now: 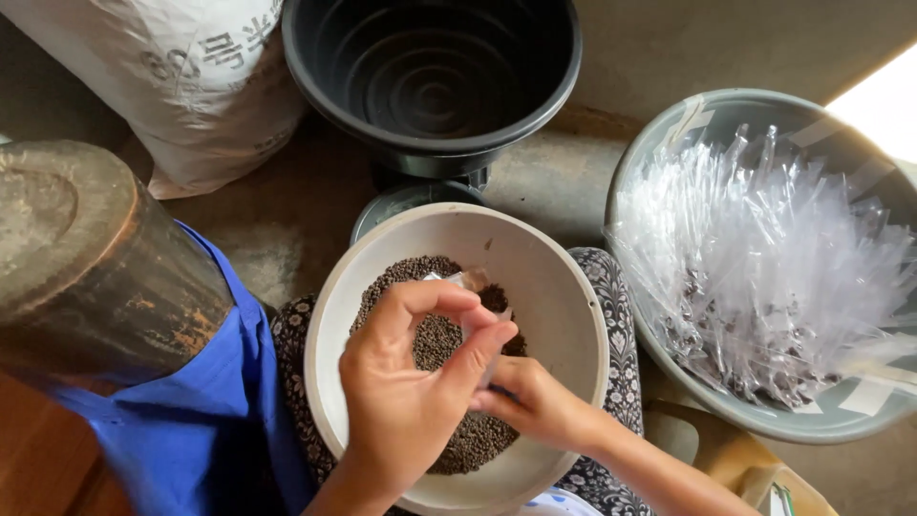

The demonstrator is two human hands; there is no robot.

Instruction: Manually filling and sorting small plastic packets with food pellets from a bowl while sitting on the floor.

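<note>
Left hand (406, 401) and right hand (535, 401) pinching closed on small clear bag (475, 287), long axis pointing away, hovering just above dark seeds (439, 344) in white bowl (564, 287).

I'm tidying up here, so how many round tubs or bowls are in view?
3: a black tub at the top, a grey tub of clear bags on the right, a white bowl of dark seeds under the hands.
</note>
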